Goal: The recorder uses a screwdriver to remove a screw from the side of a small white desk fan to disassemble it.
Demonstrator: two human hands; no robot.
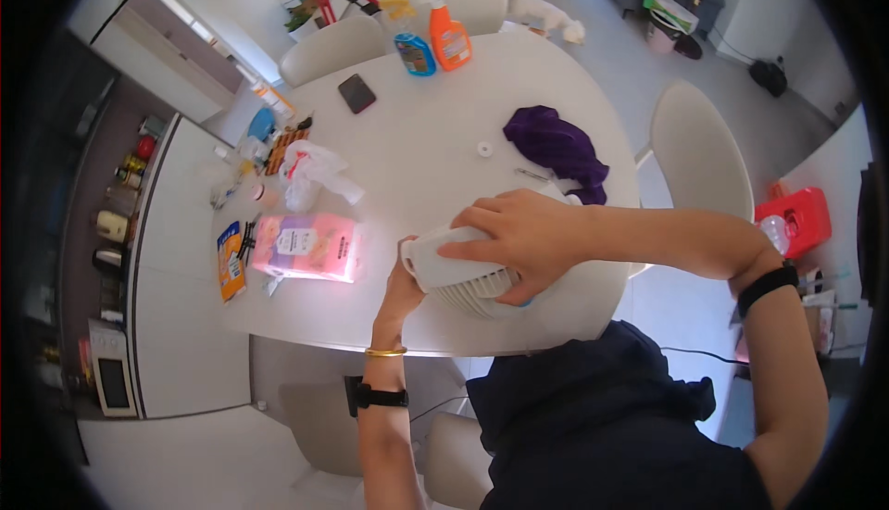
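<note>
Near the front edge of the white table (407,167) I hold a white plastic housing (454,274) with a row of ribbed slats along its side. What kind of device it is I cannot make out. My left hand (400,288) grips its left end, fingers partly hidden behind it. Across the top lies my right hand (528,237), its fingers bent over the upper face and its thumb against the slats. A bit of blue shows under the right thumb. Beyond the right hand are a purple cloth (558,149), a small white disc (484,150) and a thin metal piece (532,175).
A pink tissue pack (310,246), an orange pouch (231,260) and a white plastic bag (315,176) lie to the left. Farther back are a dark phone (356,93), a blue spray bottle (414,51) and an orange spray bottle (449,39). Chairs (699,144) surround the table.
</note>
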